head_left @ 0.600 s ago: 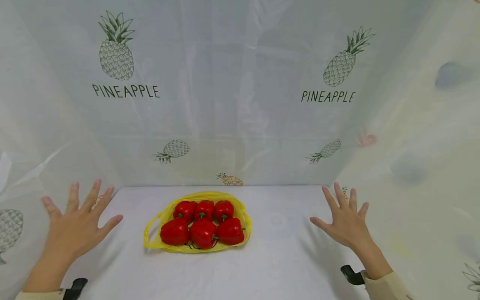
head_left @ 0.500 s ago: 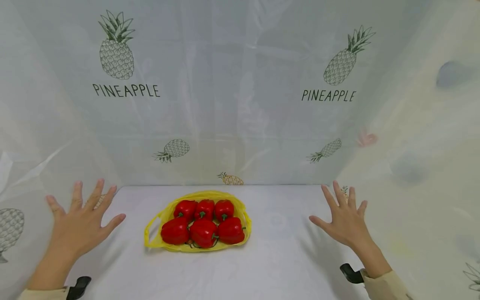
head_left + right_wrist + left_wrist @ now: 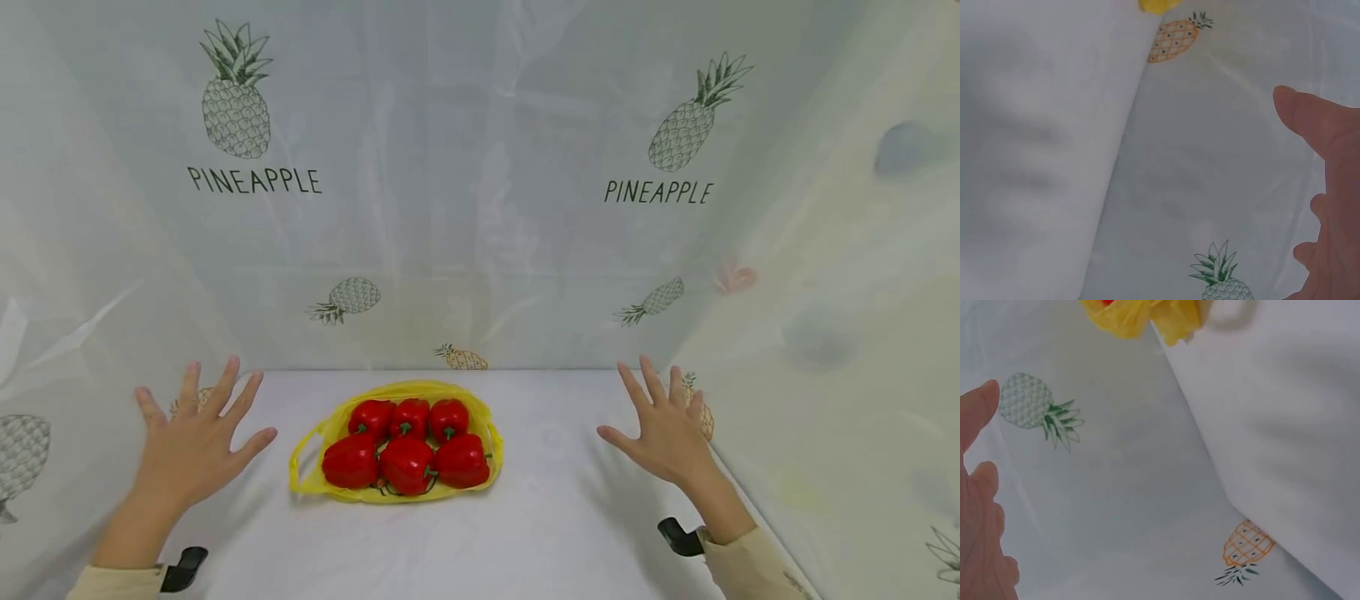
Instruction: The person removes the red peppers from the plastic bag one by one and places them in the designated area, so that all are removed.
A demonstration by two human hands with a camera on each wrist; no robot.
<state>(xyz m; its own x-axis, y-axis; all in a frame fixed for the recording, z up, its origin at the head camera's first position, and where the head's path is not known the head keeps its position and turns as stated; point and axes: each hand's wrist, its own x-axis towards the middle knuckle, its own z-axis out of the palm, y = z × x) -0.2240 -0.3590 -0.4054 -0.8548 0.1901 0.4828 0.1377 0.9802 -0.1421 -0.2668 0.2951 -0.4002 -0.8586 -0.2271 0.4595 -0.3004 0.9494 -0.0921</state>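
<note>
Several red bell peppers (image 3: 407,467) lie in two rows on a yellow plastic bag (image 3: 352,497), whose loop handle points left. My left hand (image 3: 187,454) hovers over the table to the left of the bag, fingers spread, holding nothing. On the other side, well apart from the bag, my right hand (image 3: 671,437) is raised with its fingers spread and nothing in it. At the top of the left wrist view the bag's edge (image 3: 1125,315) appears with a bit of red. Only a yellow scrap of the bag (image 3: 1159,5) shows in the right wrist view.
The white tabletop (image 3: 525,542) ends at a back edge against a pale curtain (image 3: 465,167) printed with pineapples. Curtain sheets also hang along the left and right sides. A black strap (image 3: 185,569) sits at the left wrist, another strap (image 3: 678,537) at the right.
Both hands have moved inward toward the bag, the left hand to the right and the right hand to the left. The peppers and bag stay in place.
</note>
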